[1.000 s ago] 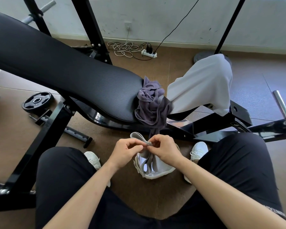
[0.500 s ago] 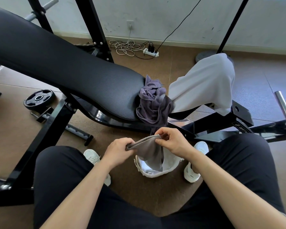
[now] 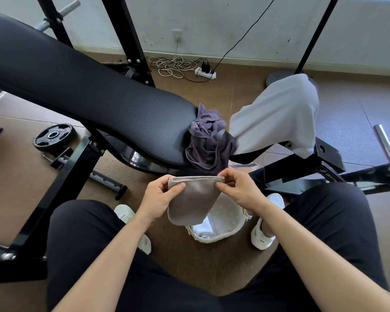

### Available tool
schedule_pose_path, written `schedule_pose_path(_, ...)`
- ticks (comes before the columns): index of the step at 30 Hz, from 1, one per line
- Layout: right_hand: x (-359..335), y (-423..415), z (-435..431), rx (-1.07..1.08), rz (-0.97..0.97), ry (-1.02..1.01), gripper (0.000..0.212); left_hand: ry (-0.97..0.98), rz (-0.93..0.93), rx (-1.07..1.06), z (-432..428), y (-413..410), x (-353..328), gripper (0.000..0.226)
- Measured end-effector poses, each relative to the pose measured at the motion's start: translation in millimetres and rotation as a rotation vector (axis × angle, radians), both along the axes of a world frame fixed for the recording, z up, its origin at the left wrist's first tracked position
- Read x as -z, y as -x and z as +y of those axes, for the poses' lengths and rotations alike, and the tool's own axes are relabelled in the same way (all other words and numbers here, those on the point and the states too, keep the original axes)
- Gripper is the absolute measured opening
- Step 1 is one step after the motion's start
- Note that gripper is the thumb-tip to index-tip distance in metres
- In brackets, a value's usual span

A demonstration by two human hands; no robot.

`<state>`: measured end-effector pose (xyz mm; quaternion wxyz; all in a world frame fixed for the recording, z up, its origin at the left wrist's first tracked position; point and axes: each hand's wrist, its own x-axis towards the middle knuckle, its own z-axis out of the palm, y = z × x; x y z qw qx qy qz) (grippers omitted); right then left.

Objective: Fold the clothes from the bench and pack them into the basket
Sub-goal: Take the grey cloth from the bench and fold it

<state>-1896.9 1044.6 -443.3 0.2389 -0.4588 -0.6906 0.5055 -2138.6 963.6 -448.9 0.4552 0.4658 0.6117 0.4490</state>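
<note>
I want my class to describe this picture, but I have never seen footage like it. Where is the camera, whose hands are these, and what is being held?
There is no machine here. The camera sits on a person's head and looks down past their knees. The left hand and right hand are that person's own. Each pinches a top corner of a grey-brown cloth, which hangs over a pale basket on the floor. A white item already lies in the basket. At the lower end of the black bench pad sits a crumpled purple garment, and a light grey garment drapes over the bench's end. A weight plate lies on the floor.
</note>
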Motion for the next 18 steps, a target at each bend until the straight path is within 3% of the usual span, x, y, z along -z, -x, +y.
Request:
schedule_pose_path(4, -2, 2, -5, -0.093, -0.094, -0.093, 0.028, 0.015, 0.020, 0.070, -3, -3, 1, 0.010)
schedule_pose_path(7, -2, 14, -14, -0.192, -0.222, -0.279, 0.036, 0.006, 0.038, 0.162, -4, -8, 2, 0.012)
schedule_pose_path(9, -3, 23, -20, -0.262, -0.245, -0.362, 0.028, 0.000, 0.050, 0.209, -5, -9, 4, 0.014)
schedule_pose_path(13, -4, 26, -24, -0.278, -0.243, -0.316, 0.009, 0.004, 0.069, 0.240, -5, -11, 6, 0.015)
schedule_pose_path(18, -22, 16, -21, -0.161, -0.049, -0.210, 0.006, 0.077, 0.060, 0.303, -3, -8, 14, 0.023)
